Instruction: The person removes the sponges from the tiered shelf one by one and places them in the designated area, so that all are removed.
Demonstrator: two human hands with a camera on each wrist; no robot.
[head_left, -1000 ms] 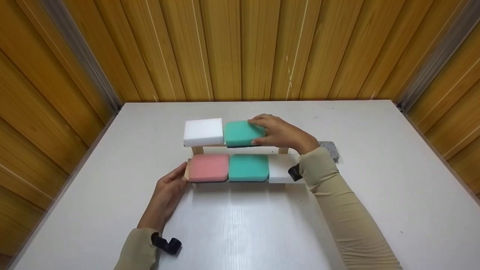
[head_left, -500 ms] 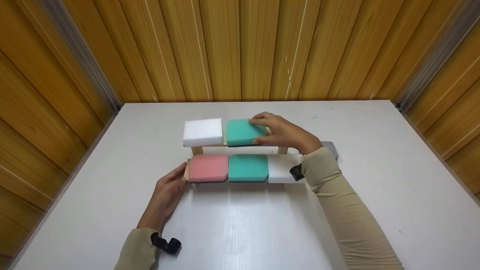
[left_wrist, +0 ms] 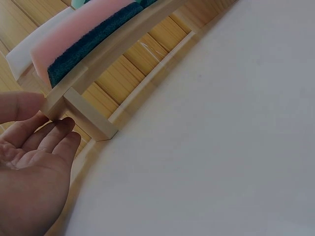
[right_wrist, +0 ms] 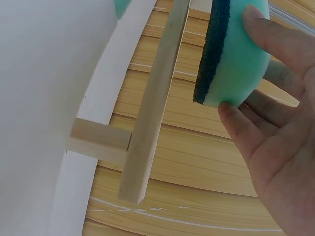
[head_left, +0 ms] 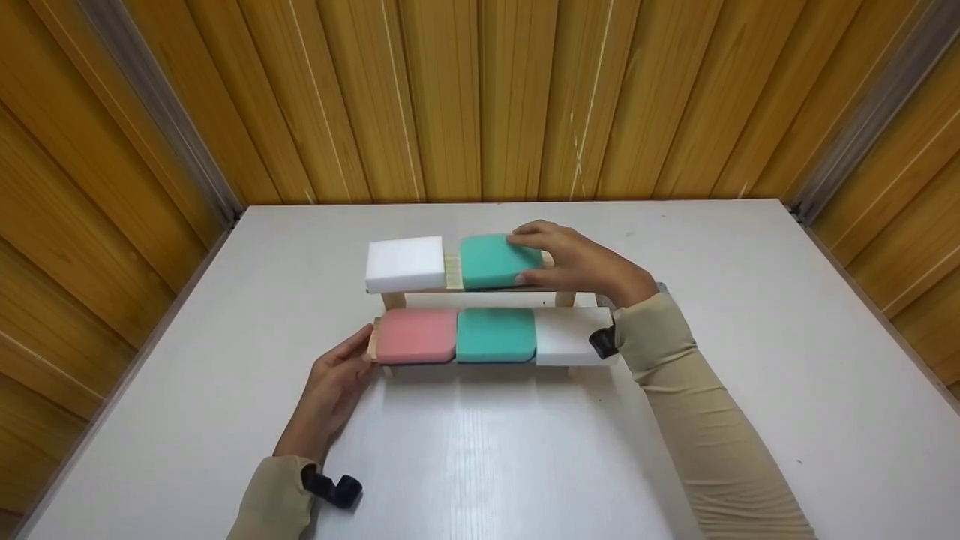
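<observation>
My right hand grips a green scouring sponge, dark pad downward, at the rear tier of a small wooden rack. In the right wrist view a gap shows between the sponge and the wooden bar. My left hand pinches the left end of the front tier, thumb above and fingers below, as the left wrist view shows. On that tier sit a pink sponge, a second green sponge and a white block sponge. Another white block sponge sits at the rear tier's left end.
A grey speckled block lies on the white table at the right, mostly hidden behind my right wrist. A yellow wood-patterned wall stands at the table's back edge, with more panels on both sides.
My right hand has moved the rear green sponge rightward and slightly up, away from the white block sponge. Bare wooden tier now shows between them. My left hand stays put.
</observation>
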